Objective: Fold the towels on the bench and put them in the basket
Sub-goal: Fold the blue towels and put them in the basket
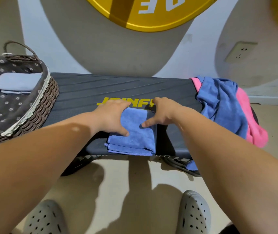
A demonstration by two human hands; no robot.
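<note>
A folded blue towel [135, 141] lies on the dark bench [87, 88], near its front edge. My left hand [113, 115] rests on the towel's left and far side, thumb laid on the cloth. My right hand [162, 112] holds the towel's right far side, thumb on top and fingers over its far edge. At the bench's right end lies an unfolded heap: a blue towel [222, 105] over a pink towel [253, 130]. The wicker basket [38, 108] stands on the left end and holds a folded light blue towel [16, 81].
The basket has a dark flowered lining and a handle at the back. A wall with a socket [239, 51] stands right behind the bench. A blue towel corner [192, 165] hangs below the front edge at right. My feet in grey clogs [192, 215] stand on the floor.
</note>
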